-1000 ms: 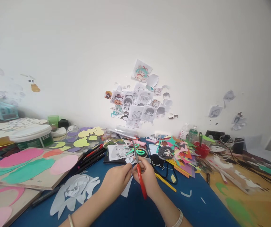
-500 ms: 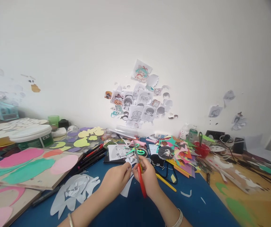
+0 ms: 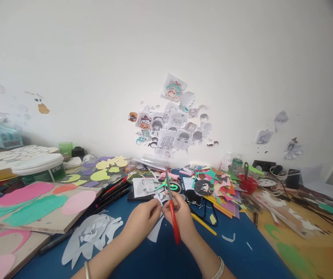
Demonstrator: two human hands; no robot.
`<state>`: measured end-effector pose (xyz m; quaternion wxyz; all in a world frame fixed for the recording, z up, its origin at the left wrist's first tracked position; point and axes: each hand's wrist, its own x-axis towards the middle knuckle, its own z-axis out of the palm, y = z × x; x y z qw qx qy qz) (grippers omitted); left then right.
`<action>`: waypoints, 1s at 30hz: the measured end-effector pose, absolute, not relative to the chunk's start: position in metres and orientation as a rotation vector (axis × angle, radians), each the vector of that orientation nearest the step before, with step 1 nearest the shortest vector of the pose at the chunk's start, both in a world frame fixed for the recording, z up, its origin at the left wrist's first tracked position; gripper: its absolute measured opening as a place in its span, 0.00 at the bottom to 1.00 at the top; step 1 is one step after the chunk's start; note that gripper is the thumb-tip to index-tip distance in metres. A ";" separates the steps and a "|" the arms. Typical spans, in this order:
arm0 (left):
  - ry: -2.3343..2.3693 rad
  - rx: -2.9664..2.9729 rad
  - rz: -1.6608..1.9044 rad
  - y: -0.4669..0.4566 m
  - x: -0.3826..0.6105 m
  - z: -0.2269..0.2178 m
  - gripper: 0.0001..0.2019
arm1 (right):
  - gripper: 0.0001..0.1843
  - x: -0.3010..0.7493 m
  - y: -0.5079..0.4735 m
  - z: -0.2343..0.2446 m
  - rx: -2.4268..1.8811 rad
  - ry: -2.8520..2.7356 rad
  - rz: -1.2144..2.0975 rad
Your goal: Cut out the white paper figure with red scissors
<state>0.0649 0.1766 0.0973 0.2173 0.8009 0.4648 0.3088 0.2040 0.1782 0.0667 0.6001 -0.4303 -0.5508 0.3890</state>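
Note:
My right hand (image 3: 181, 213) is closed around red-handled scissors (image 3: 172, 217), their blades pointing up and away from me. Beside it, my left hand (image 3: 145, 217) is closed in a pinch on a small piece of paper (image 3: 160, 197), mostly hidden by the fingers. A white paper offcut (image 3: 155, 231) lies on the blue mat (image 3: 166, 259) below the hands. Just beyond the fingertips are green-handled scissors (image 3: 169, 186) and a sheet with a grey printed drawing (image 3: 143, 187). Left of my left forearm rests a cut-out paper figure (image 3: 92, 232).
Coloured paper scraps (image 3: 221, 190) are heaped to the right, near a yellow stick (image 3: 204, 224). Several dark pens (image 3: 114, 195) lie left of the hands. Boards (image 3: 35, 209) with pink and green paper shapes and a white-lidded tub (image 3: 38, 164) stand further left. Drawings (image 3: 178, 120) cover the wall.
The scissors in my right hand have turned slightly, with the handle showing narrower and the blades shifted a little right. My left hand has barely moved.

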 end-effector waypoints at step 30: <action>1.141 1.717 1.321 0.178 0.056 0.113 0.13 | 0.22 0.207 0.157 0.075 -0.822 -1.712 1.049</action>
